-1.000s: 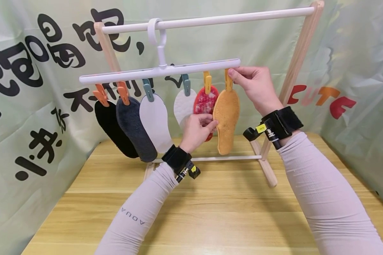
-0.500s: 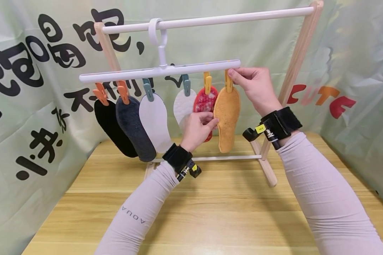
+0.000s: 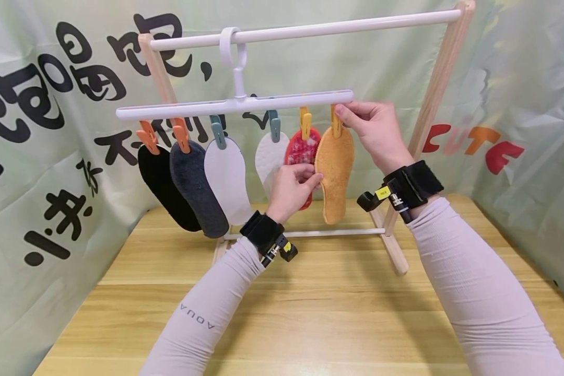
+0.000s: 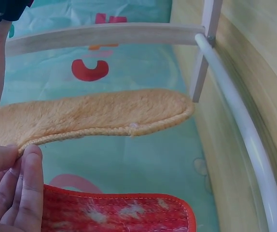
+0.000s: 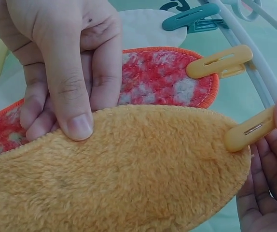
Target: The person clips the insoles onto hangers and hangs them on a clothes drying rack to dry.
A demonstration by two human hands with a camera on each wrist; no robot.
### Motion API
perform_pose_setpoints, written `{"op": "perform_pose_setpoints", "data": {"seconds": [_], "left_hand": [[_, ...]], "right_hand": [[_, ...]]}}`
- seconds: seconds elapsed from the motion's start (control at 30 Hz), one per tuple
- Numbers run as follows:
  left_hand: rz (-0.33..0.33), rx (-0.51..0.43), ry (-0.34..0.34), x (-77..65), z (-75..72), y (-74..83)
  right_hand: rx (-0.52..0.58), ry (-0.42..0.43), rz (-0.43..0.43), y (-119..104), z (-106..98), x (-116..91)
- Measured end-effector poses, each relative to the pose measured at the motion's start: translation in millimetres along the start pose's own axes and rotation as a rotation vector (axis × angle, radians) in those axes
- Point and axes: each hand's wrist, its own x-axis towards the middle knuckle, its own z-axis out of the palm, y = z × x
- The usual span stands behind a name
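An orange-yellow fuzzy insole (image 3: pixel 335 172) hangs at the right end of the white hanger (image 3: pixel 178 110), its top edge in a yellow clothespin (image 5: pixel 250 130). My left hand (image 3: pixel 291 190) pinches the insole's left edge between thumb and fingers, as the left wrist view also shows. With thumb and fingers my right hand (image 3: pixel 378 128) pinches the upper end of that yellow clothespin. Just behind my left hand hangs a red and white insole (image 5: pixel 162 77) from another yellow clothespin (image 3: pixel 305 125); my hand hides part of it in the head view.
Further left hang a white quilted insole (image 3: pixel 269 154), a plain white insole (image 3: pixel 226 177), a dark grey insole (image 3: pixel 197 183) and a black insole (image 3: pixel 162 188), each on a clothespin. The hanger hooks over the rack's top bar (image 3: pixel 310 28). The wooden table (image 3: pixel 338 313) lies below.
The orange-yellow insole's lower end has risen slightly and shifted a little right. Both hands keep their grips, and the hanger's right end sits very slightly lower than half a second ago.
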Motion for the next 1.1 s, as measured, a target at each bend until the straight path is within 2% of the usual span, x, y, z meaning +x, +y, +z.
{"op": "perform_pose_setpoints", "data": {"seconds": [0.27, 0.43, 0.6, 0.73, 0.83, 1.1], "left_hand": [[-0.008, -0.022, 0.006, 1.7, 1.4, -2.0], [-0.019, -0.019, -0.014, 1.1, 0.1, -2.9], [0.014, -0.005, -0.066, -4.2, -8.7, -3.9], [0.020, -0.006, -0.113, -14.2, -21.2, -2.2], [0.018, 0.038, -0.143, -24.6, -32.2, 0.2], [0.038, 0.289, -0.201, -60.3, -65.6, 2.3]], "right_hand": [[-0.010, -0.014, 0.009, -1, 0, -3], [-0.010, -0.001, 0.002, 1, 3, -4], [-0.022, 0.002, -0.010, 3, 7, -7], [-0.051, -0.007, -0.030, 3, 7, -11], [-0.083, -0.017, -0.043, 2, 5, -16], [-0.246, -0.051, -0.044, 0, -7, -36]]}}
